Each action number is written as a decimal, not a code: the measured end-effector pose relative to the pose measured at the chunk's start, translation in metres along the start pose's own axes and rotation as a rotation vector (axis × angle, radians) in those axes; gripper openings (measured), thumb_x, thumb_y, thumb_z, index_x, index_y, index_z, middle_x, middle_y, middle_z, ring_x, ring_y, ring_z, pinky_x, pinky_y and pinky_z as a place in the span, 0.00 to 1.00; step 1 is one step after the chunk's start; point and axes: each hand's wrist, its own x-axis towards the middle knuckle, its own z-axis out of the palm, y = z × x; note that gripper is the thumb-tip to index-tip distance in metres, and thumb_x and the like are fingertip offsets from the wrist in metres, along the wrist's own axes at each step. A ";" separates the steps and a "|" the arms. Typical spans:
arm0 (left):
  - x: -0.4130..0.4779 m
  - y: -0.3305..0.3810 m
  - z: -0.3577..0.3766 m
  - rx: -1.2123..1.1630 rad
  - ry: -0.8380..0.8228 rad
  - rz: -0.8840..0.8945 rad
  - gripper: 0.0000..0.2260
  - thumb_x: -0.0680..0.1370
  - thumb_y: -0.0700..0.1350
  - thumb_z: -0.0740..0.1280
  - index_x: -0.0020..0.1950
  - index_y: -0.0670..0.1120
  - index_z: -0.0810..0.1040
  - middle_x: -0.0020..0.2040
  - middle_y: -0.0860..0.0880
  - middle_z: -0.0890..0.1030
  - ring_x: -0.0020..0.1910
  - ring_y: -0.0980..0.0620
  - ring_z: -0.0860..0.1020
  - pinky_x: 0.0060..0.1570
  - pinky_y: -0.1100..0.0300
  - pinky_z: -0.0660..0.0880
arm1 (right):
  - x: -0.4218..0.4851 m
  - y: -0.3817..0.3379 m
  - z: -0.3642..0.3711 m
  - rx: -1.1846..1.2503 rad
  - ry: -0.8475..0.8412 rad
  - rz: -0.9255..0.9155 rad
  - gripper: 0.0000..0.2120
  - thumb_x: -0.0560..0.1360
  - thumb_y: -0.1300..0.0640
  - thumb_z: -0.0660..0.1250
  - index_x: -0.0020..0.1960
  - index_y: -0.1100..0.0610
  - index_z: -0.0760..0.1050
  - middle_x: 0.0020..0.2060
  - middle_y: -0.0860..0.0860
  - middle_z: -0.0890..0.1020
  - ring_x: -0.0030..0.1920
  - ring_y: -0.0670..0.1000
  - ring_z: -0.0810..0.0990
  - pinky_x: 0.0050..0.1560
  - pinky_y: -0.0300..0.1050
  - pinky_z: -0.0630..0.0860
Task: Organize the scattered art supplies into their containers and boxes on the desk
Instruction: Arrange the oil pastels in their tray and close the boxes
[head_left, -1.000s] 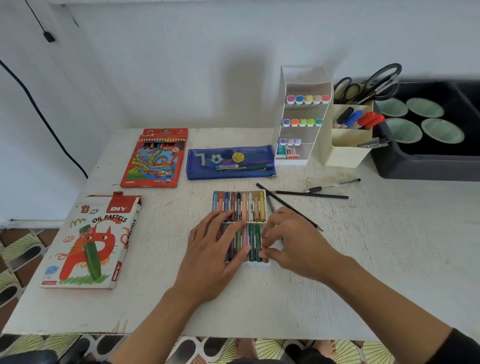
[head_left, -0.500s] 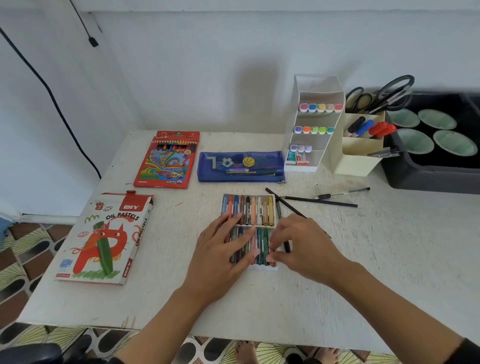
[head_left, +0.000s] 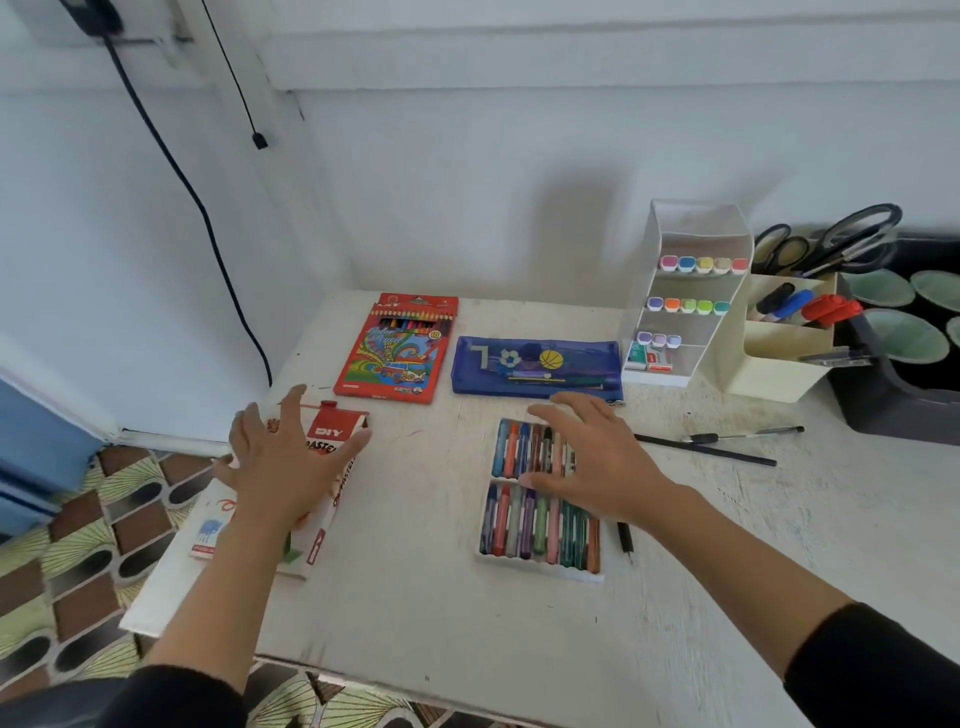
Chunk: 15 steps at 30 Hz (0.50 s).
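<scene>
White-painted desk (head_left: 467, 613) stands against a pale wall, with patterned floor tiles visible past its left edge. Left hand (head_left: 280, 467) is spread open, palm down, over the upper part of the oil pastel box (head_left: 317, 525), which lies at the left edge of the desk with its red flap end pointing toward the wall; whether the palm touches the box cannot be determined. Right hand (head_left: 597, 457) is likewise open with fingers spread, positioned over the right portion of the upper row of the oil pastel tray (head_left: 540, 504); it grips nothing. This tray lies near the desk centre and holds two rows of coloured sticks, all lying parallel in their slots. A coloured pencil box (head_left: 397, 348) with a red cover lies flat farther back, and a blue pencil pouch (head_left: 535, 366) lies just beside it to the right. Two black pencils (head_left: 727, 452) and a pen (head_left: 748, 434) lie loose on the desk right of the tray. A white tiered marker holder (head_left: 685, 291) stands at the rear right, touching a cream organiser (head_left: 784, 353) that contains markers and scissors (head_left: 831, 244). A dark bin (head_left: 893, 405) sits at the far right.
</scene>
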 end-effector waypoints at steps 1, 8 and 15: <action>0.007 -0.003 -0.002 0.035 -0.075 -0.025 0.49 0.65 0.79 0.63 0.80 0.63 0.48 0.82 0.41 0.49 0.81 0.40 0.46 0.72 0.29 0.48 | 0.004 0.000 -0.001 -0.012 -0.035 0.018 0.40 0.72 0.31 0.68 0.78 0.42 0.57 0.77 0.46 0.62 0.76 0.50 0.58 0.76 0.57 0.58; -0.008 -0.002 -0.004 0.016 -0.191 0.118 0.53 0.63 0.74 0.73 0.80 0.64 0.48 0.77 0.43 0.59 0.76 0.40 0.61 0.73 0.36 0.58 | 0.003 -0.005 -0.003 -0.204 -0.015 0.075 0.39 0.70 0.25 0.61 0.75 0.44 0.62 0.69 0.46 0.72 0.71 0.50 0.67 0.75 0.58 0.57; -0.064 0.019 -0.003 0.074 -0.479 0.616 0.58 0.62 0.71 0.76 0.75 0.72 0.34 0.79 0.56 0.47 0.79 0.46 0.49 0.78 0.44 0.49 | -0.007 0.004 -0.005 -0.133 -0.024 0.304 0.43 0.60 0.19 0.65 0.63 0.48 0.69 0.56 0.49 0.76 0.53 0.48 0.75 0.54 0.46 0.76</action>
